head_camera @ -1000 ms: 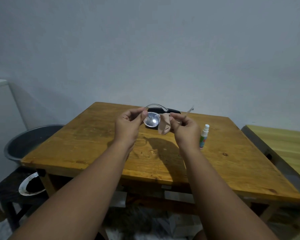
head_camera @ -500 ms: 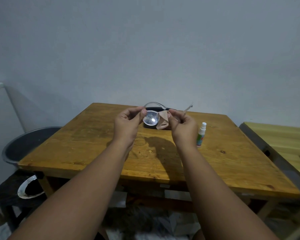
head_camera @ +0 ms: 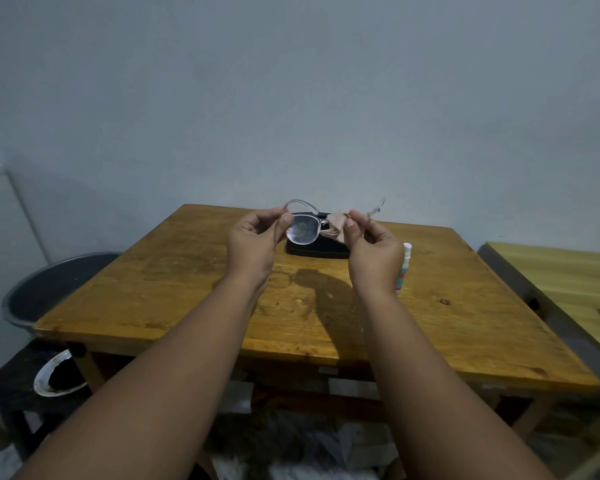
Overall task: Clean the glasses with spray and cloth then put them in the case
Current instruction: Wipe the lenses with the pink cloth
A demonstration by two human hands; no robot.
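**A:** Why are the glasses [head_camera: 302,230] held up in the air instead of lying on the table [head_camera: 187,289]?

**B:** So both sides of a lens can be reached. The left hand [head_camera: 253,240] pinches the outer edge of one rim between thumb and fingers, which steadies the frame without touching the glass. The right hand [head_camera: 371,247] pinches the cloth [head_camera: 336,225] around the other lens, probably to rub front and back together.

**A:** And where is that, exactly?

**B:** Above the far middle of the table, right over the black case [head_camera: 317,251], so I'd guess the drop into it will be short. The spray bottle [head_camera: 404,268] sits just beside the right wrist, within easy reach.

**A:** How do the glasses look?

**B:** The frame is clear and thin, and the arms are unfolded and point away towards the wall. The uncovered lens looks speckled. I can't tell whether that's droplets, smears or reflections. The other lens is hidden by the cloth.
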